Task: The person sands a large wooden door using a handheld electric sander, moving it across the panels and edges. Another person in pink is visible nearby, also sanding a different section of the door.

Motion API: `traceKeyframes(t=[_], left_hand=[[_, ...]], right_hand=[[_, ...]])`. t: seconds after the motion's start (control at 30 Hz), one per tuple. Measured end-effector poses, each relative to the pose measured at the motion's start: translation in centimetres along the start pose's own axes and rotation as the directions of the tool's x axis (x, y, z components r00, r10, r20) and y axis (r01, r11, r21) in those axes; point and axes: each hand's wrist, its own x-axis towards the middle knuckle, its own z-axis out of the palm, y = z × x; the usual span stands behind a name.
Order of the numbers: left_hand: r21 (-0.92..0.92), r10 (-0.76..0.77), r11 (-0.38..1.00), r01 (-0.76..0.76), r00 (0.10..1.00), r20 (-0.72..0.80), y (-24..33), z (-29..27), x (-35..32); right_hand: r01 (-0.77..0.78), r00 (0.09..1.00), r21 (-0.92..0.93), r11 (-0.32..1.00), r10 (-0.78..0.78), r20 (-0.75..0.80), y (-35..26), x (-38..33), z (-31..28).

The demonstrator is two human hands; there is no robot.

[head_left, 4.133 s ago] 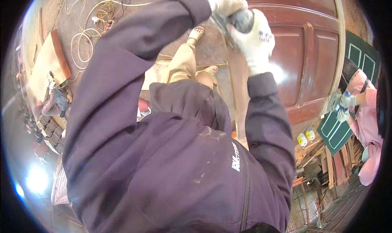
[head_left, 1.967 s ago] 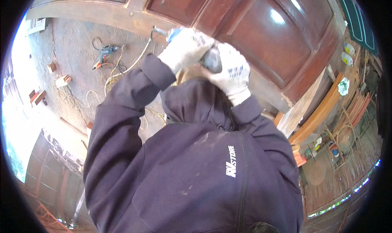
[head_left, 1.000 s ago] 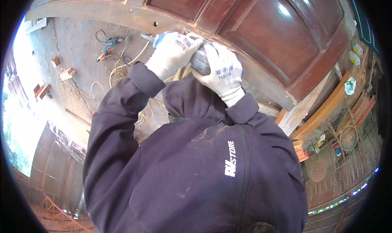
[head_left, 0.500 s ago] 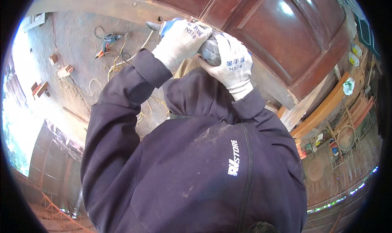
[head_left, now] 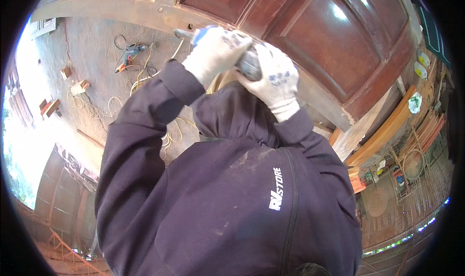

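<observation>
Both hands sit together at upper centre of the frame, gloved in white knit and wrapped around one power tool. Left hand [head_left: 216, 52] is closed over the tool's front end; right hand [head_left: 272, 78] grips the grey body just behind and lower right of it, the two gloves touching. The power tool [head_left: 247, 65] lies with its long axis running from upper left to lower right, its blue-grey nose [head_left: 186, 34] poking out past the left glove toward the upper left. That nose meets the pale lower rail [head_left: 121, 9] of a big reddish-brown panelled door [head_left: 334, 38], which fills the upper right of the frame and lies slanted across it. The left hand is the nearer one to the contact point; whether the tip truly touches the wood is hard to tell.

Dark purple sleeves and jacket [head_left: 232, 203] fill the lower half. At upper left, bare grey concrete floor [head_left: 77, 48] carries a loose yellow cable [head_left: 140, 72], a drill [head_left: 128, 55] and small wood offcuts [head_left: 77, 87]. Planks [head_left: 382, 130] lean at the right edge.
</observation>
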Motion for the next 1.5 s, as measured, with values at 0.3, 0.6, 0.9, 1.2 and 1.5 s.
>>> traceKeyframes(t=[0.3,0.6,0.9,1.2,1.5], left_hand=[[-0.038,0.019,0.999,-0.018,0.999,0.027,-0.7,-0.6,-1.7],[-0.062,0.075,0.995,-0.079,0.995,-0.067,1.5,0.2,0.2],[0.089,0.009,0.996,-0.009,1.000,0.004,-2.7,-1.9,-0.5],[0.138,-0.048,0.989,0.057,0.997,-0.064,-8.1,-2.8,-5.2],[0.123,-0.153,0.983,0.137,0.980,0.131,-4.7,-3.9,-4.0]], right_hand=[[0.000,1.000,0.048,0.999,0.001,-0.006,-1.7,-0.2,0.9],[-0.024,1.000,0.001,1.000,0.024,-0.006,0.5,-1.8,0.0],[0.046,0.997,0.053,0.998,-0.043,-0.057,-1.8,2.3,1.4],[0.161,0.985,0.084,0.983,-0.166,0.055,-5.0,5.5,4.4],[0.110,0.991,0.182,0.977,-0.092,-0.101,-4.6,2.7,4.3]])
